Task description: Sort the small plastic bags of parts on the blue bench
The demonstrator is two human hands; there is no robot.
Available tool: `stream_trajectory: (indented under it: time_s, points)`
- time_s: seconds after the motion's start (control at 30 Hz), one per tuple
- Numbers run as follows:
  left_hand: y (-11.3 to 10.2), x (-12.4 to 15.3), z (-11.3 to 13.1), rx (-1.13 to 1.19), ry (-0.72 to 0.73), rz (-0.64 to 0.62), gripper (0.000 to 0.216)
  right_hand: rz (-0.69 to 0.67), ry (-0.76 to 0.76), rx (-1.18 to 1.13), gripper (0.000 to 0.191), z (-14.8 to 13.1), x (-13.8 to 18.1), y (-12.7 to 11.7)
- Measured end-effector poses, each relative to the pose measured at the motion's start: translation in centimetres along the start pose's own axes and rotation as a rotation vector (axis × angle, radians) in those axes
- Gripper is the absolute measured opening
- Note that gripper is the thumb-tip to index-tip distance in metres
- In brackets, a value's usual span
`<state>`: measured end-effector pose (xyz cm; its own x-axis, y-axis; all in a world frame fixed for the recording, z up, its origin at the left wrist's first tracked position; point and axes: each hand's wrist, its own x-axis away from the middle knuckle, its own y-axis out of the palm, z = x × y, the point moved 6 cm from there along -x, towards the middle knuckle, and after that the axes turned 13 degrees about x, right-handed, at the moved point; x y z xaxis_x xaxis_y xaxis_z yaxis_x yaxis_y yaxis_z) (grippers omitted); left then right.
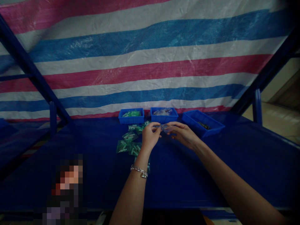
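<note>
A small clear plastic bag point(166, 127) is stretched between my two hands above the middle of the blue table; something small and orange-brown shows in or on it. My left hand point(150, 135) pinches its left side, and a bracelet point(139, 171) hangs on that wrist. From the other side, the fingers of my right hand point(182, 133) are closed on the bag's right edge. Close to my left hand lie several small green-tinted bags point(125, 146) with pale strips inside, some partly hidden behind my forearm.
Along the back stand a blue bin point(131, 119) of green items, a bin point(164, 118) of clear bags, and an angled bin point(212, 130) with small dark pieces. A striped tarp point(150, 68) hangs behind the blue table point(93, 175). Blue metal posts point(53, 118) flank it.
</note>
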<state>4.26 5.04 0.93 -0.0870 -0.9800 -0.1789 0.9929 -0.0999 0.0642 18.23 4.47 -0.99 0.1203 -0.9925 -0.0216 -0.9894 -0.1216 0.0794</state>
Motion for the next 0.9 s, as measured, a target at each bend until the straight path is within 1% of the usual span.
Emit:
stream_trajectory:
  time_s: [0.07, 0.1, 0.2, 0.27, 0.4, 0.5, 0.63, 0.7, 0.9]
  points:
    - [-0.2, 0.1, -0.4, 0.0, -0.091, 0.031, 0.019, 0.029, -0.015, 0.005, 0.022, -0.1, 0.0, -0.2]
    - [-0.1, 0.2, -0.6, 0.025, -0.143, 0.025, 0.025, 0.038, -0.02, 0.012, 0.021, -0.2, 0.0, -0.2]
    - [0.3, 0.6, -0.8, 0.153, -0.273, -0.023, 0.04, 0.043, -0.031, 0.035, 0.021, -0.2, -0.1, -0.3]
    - [0.6, 0.8, -0.6, 0.206, -0.303, -0.056, 0.04, 0.037, -0.037, 0.038, 0.02, -0.1, -0.1, -0.3]
    - [0.7, 1.0, -0.2, 0.197, -0.272, -0.106, 0.024, 0.006, -0.04, 0.044, 0.019, 0.1, -0.2, -0.1]
    - [0.6, 0.8, -0.2, 0.188, -0.245, -0.086, 0.016, 0.001, -0.043, 0.037, 0.021, 0.0, -0.2, -0.1]
    - [0.3, 0.6, 0.0, 0.181, -0.204, -0.04, 0.011, 0.026, -0.043, 0.007, 0.036, -0.2, -0.2, -0.3]
    - [0.3, 0.5, 0.2, 0.176, -0.181, -0.02, 0.011, 0.045, -0.023, 0.016, 0.04, 0.0, -0.3, -0.5]
    - [-0.4, 0.0, -0.1, 0.1, -0.08, 0.05, 0.011, 0.094, 0.013, 0.082, 0.031, 0.6, -0.6, -0.9]
